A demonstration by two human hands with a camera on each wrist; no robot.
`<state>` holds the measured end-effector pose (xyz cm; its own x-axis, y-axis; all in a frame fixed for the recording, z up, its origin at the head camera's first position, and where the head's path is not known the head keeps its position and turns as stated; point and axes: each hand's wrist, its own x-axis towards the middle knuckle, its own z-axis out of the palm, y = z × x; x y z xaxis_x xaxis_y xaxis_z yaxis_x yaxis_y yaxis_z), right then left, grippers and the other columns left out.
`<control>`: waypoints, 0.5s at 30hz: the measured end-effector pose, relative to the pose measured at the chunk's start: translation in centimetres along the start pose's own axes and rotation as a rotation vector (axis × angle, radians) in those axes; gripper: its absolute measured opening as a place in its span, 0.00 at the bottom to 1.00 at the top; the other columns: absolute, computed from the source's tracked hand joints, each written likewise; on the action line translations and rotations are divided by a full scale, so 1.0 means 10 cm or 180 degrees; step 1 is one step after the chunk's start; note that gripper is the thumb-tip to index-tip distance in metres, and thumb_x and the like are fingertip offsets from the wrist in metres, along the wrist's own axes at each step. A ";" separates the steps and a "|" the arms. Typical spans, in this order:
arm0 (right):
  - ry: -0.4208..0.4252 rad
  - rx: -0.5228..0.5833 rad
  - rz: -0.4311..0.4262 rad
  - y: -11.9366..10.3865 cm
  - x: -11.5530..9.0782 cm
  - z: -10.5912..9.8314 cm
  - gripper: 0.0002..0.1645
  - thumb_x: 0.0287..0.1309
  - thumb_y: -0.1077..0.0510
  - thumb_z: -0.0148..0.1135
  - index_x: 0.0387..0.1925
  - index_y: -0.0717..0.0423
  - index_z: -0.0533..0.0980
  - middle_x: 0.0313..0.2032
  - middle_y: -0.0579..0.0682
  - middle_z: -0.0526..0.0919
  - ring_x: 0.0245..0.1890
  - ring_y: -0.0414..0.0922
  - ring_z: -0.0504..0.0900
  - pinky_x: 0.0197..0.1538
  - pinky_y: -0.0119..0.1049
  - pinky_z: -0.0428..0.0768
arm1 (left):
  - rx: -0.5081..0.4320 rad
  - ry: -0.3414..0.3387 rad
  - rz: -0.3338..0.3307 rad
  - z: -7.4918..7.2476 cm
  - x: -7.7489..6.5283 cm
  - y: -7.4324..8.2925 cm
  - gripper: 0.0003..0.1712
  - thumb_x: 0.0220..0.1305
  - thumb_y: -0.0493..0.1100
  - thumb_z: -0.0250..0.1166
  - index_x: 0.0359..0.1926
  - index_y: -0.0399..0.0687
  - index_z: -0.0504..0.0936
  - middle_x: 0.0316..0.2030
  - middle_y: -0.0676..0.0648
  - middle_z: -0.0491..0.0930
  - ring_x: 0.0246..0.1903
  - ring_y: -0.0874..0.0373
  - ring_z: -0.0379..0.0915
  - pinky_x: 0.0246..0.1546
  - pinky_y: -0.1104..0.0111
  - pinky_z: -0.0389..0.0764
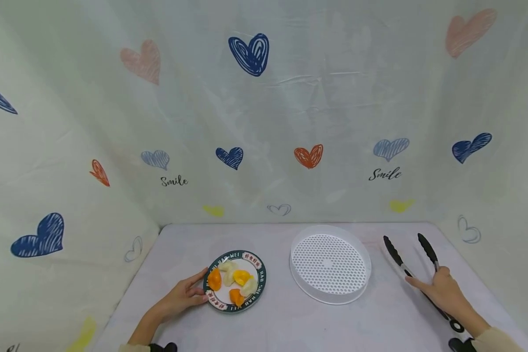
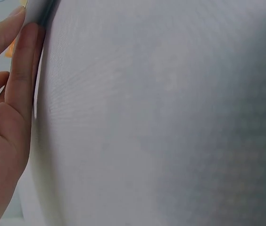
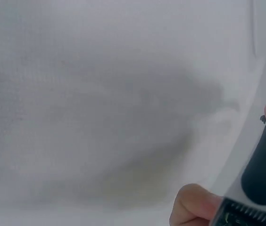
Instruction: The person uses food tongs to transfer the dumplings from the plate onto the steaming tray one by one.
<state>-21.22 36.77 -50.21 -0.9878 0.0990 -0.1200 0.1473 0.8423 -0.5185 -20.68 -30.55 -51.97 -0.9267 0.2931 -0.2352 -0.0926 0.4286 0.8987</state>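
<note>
My left hand (image 1: 180,295) grips the left rim of a round plate (image 1: 262,279) with a dark green lettered border. Several small dumpling-like pieces lie on it, among them an orange one (image 1: 214,280), a yellow one (image 1: 241,277) and a pale one (image 1: 249,287). In the left wrist view, the fingers (image 2: 22,70) lie along the plate's edge. Over on the right, my right hand (image 1: 449,293) holds black-tipped tongs (image 1: 393,252) by their arms. The tongs' two ends are spread apart, with nothing between them. Part of a dark tong arm (image 3: 265,165) shows in the right wrist view.
Between the hands, a round white perforated tray (image 1: 327,264) sits on the white tabletop (image 1: 286,327), right of the plate and left of the tongs. A pale curtain (image 1: 193,117) printed with hearts hangs behind and beside the table.
</note>
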 end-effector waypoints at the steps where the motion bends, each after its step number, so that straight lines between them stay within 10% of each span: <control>1: -0.0011 -0.0014 -0.0013 -0.02 -0.01 -0.02 0.69 0.59 0.34 0.63 0.52 0.98 0.43 0.45 0.95 0.60 0.44 0.79 0.72 0.43 0.61 0.77 | -0.0014 0.0000 0.0000 0.00 0.00 0.00 0.53 0.61 0.45 0.72 0.76 0.33 0.50 0.69 0.27 0.58 0.40 0.52 0.78 0.45 0.72 0.77; 5: -0.0003 -0.0051 -0.0097 -0.11 -0.09 -0.09 0.69 0.61 0.34 0.61 0.56 0.98 0.41 0.46 0.94 0.61 0.46 0.80 0.71 0.43 0.61 0.77 | -0.0045 -0.0012 0.0001 -0.01 0.02 -0.03 0.54 0.61 0.46 0.72 0.77 0.35 0.50 0.66 0.30 0.65 0.40 0.52 0.78 0.47 0.71 0.77; 11: 0.0197 0.0067 -0.0326 -0.32 -0.23 -0.12 0.62 0.61 0.37 0.63 0.57 0.92 0.47 0.27 0.57 0.69 0.27 0.50 0.70 0.27 0.40 0.70 | -0.0041 0.0014 -0.0035 0.01 0.03 -0.05 0.54 0.61 0.47 0.72 0.77 0.36 0.50 0.72 0.28 0.54 0.41 0.52 0.79 0.52 0.68 0.77; 15: 0.0243 0.0177 -0.0445 -0.50 -0.34 -0.09 0.56 0.60 0.38 0.65 0.55 0.86 0.52 0.25 0.53 0.66 0.23 0.46 0.66 0.23 0.36 0.66 | -0.0028 0.0047 -0.0108 0.03 0.02 -0.04 0.54 0.62 0.47 0.71 0.77 0.37 0.49 0.66 0.30 0.65 0.41 0.52 0.78 0.49 0.68 0.77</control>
<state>-18.63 32.73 -46.47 -0.9995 0.0245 0.0202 0.0085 0.8202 -0.5720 -20.78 -30.41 -52.46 -0.9282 0.2659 -0.2603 -0.1272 0.4307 0.8935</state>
